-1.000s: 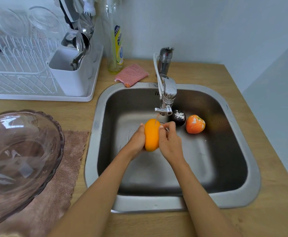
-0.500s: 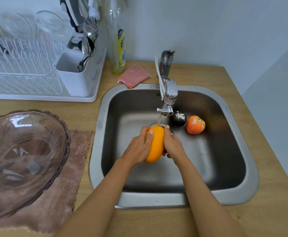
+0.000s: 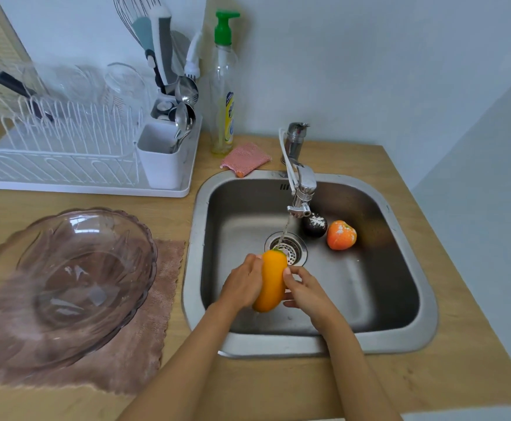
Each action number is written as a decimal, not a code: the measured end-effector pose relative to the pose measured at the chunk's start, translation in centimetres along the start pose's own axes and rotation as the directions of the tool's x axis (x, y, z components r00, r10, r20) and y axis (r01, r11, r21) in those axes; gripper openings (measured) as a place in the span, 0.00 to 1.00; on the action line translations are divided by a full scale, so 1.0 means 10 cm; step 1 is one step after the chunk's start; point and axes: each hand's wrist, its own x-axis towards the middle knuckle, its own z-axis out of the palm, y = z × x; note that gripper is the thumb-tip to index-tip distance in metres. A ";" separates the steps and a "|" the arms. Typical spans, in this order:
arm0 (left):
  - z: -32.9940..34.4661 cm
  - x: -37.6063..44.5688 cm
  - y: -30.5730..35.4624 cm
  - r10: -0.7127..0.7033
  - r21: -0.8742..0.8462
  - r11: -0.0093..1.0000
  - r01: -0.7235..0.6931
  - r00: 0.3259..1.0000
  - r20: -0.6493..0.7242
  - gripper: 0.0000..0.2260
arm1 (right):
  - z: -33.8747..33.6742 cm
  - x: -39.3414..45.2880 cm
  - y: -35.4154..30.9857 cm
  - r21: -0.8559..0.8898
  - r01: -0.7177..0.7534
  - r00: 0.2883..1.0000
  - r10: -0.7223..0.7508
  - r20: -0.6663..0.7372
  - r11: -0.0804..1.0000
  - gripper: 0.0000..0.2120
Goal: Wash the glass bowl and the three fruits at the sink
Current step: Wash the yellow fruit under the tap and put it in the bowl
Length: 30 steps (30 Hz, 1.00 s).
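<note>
A yellow-orange mango [image 3: 270,281] is held upright over the steel sink [image 3: 424,326], its top end under a thin stream from the tap [image 3: 301,189]. My left hand [image 3: 243,285] grips its left side and my right hand [image 3: 304,288] presses its right side. A dark avocado [image 3: 315,224] and an orange fruit [image 3: 341,235], both speckled white, lie on the sink floor at the back right. The clear glass bowl [image 3: 75,284] sits upright on a brown cloth [image 3: 145,354] left of the sink.
A white dish rack [image 3: 66,153] with glasses and a cutlery holder stands at the back left. A dish soap bottle [image 3: 225,86] and a pink sponge [image 3: 245,159] sit behind the sink. The drain strainer [image 3: 293,249] lies just behind the mango. Walls close off the back and right.
The mango and both hands have moved nearer to me and lower in the sink, uncovering the drain. The head camera has tilted up, showing more of the wall and the soap bottle.
</note>
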 end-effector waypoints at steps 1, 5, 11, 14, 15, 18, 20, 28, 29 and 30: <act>-0.01 -0.01 -0.01 -0.023 0.005 1.000 0.023 1.000 -0.005 0.20 | 0.01 -0.01 0.01 -0.013 -0.005 1.000 0.005 0.006 1.000 0.14; -0.02 -0.05 -0.04 -0.092 0.026 0.995 0.091 0.995 0.029 0.20 | 0.04 -0.05 0.01 -0.063 -0.057 0.998 0.059 0.018 0.996 0.18; -0.01 -0.09 0.01 -0.118 -0.003 0.993 0.118 0.991 0.060 0.23 | 0.02 -0.04 0.02 -0.088 -0.071 0.997 0.069 -0.026 0.994 0.19; -0.01 -0.10 0.02 -0.117 -0.017 0.993 0.118 0.992 0.040 0.23 | 0.02 -0.05 0.01 -0.087 -0.041 0.999 0.039 -0.027 0.995 0.20; -0.02 -0.11 0.02 -0.122 -0.026 0.992 0.123 0.992 0.030 0.23 | 0.02 -0.06 0.00 -0.079 -0.032 0.999 0.030 -0.020 0.996 0.20; -0.09 -0.11 0.01 -0.171 -0.094 0.981 0.167 0.985 -0.033 0.25 | 0.03 -0.07 -0.02 -0.043 0.001 0.999 0.001 0.051 0.999 0.21; -0.15 -0.11 0.02 -0.229 -0.159 0.964 0.214 0.970 -0.084 0.25 | 0.05 -0.08 -0.04 -0.065 0.033 0.993 -0.025 0.116 0.997 0.20; -0.47 -0.42 0.21 -0.093 -0.222 0.974 0.053 0.980 -0.177 0.22 | 0.16 -0.22 -0.36 -0.077 0.178 0.984 -0.177 0.029 0.981 0.21; -0.57 -0.47 0.26 -0.055 -0.217 0.976 0.014 0.981 -0.184 0.21 | 0.18 -0.25 -0.45 -0.053 0.207 0.978 -0.207 0.009 0.977 0.20; -0.70 -0.51 0.30 -0.024 -0.213 0.977 -0.019 0.981 -0.193 0.20 | 0.22 -0.29 -0.55 -0.029 0.233 0.973 -0.233 -0.003 0.972 0.18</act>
